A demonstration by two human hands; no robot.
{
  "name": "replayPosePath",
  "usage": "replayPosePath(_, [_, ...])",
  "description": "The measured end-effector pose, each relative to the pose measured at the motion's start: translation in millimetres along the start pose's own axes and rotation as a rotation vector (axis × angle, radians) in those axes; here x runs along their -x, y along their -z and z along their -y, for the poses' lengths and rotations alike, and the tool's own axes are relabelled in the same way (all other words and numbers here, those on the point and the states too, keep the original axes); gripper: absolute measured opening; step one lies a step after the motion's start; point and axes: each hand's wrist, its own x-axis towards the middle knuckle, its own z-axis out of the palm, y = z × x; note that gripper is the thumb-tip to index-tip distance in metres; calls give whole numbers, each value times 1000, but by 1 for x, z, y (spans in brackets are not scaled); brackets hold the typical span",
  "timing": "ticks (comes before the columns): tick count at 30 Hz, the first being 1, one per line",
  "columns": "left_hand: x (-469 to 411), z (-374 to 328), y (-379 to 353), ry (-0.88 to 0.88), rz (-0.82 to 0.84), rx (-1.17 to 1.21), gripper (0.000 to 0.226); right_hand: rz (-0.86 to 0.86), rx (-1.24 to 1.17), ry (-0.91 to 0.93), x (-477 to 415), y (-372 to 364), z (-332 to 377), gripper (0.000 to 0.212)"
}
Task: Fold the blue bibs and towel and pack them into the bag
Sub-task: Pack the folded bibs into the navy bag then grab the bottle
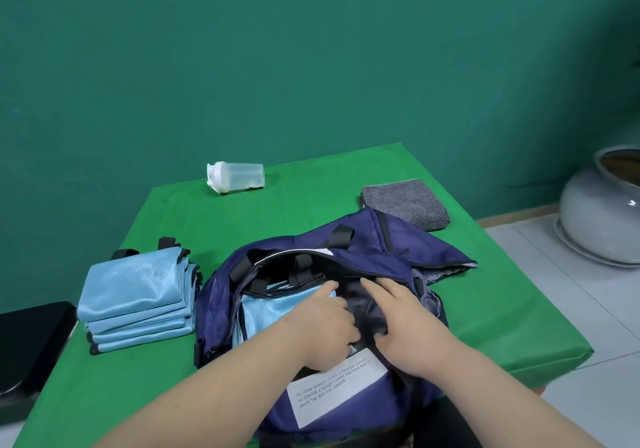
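Navy bag (363,253) is laid open on the green table (277,205), white printed label (332,392) on its near side. One blue bib (273,312) is already seen inside the bag's mouth, left part. Left hand (325,326) is laid on that bib, fingers bent over its right edge; pinch or plain press cannot be told. Right hand (408,323) is placed on the dark lining (367,312) at the right of the bag's mouth, fingers nearly straight and close together, nothing pinched as far as can be seen; thumb partly hidden. Stack of folded blue bibs (138,291) is set just left of the bag, not touching it. Grey towel (405,205) is folded behind the bag, to the right, partly covered by the bag's flap. Clear shaker bottle (237,174) is lying on its side well behind the bag, to the left.
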Motion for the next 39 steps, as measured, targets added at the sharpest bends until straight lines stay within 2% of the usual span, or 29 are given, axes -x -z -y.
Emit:
replayPosePath(5, [1, -2, -5, 9, 5, -24, 43, 60, 62, 4, 1, -4, 1, 85])
replayPosePath(9, [8, 6, -11, 1, -55, 2, 42, 97, 108, -12, 0, -6, -3, 90])
replayPosePath(19, [32, 24, -42, -138, -226, -18, 36, 37, 94, 15, -1, 1, 0, 99])
replayPosePath(23, [30, 19, -42, -180, -213, -59, 35, 36, 105, 53, -2, -3, 10, 104])
replayPosePath(29, [30, 33, -53, -206, -202, -63, 16, 53, 197, 25, -3, -6, 7, 112])
replayPosePath(39, [44, 59, -62, -183, -160, -10, 15, 52, 237, -6, -2, -1, 6, 113])
